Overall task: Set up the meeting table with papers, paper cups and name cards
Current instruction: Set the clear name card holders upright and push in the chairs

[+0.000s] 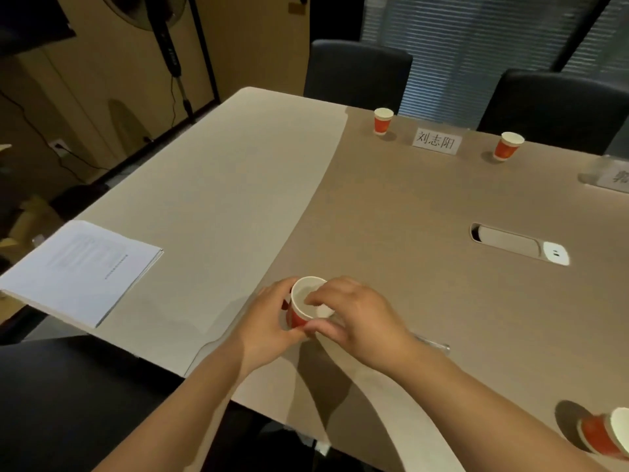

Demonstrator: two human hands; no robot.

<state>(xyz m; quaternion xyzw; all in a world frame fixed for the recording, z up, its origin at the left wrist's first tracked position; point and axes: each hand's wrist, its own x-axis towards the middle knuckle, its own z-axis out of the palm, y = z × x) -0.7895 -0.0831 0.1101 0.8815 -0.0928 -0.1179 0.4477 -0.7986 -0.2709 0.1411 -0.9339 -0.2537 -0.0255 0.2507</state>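
Note:
A red paper cup with a white inside sits tilted near the table's front edge, held between both hands. My left hand grips its left side. My right hand pinches the rim, fingers reaching into the cup. A stack of papers lies at the table's left corner. Two more red cups stand at the far side, with a white name card between them. A second name card is cut off at the right edge. Another red cup lies at the lower right.
The beige table has a lighter panel on its left part and a cable slot with a white socket. A clear strip lies under my right wrist. Two dark chairs stand behind the far side.

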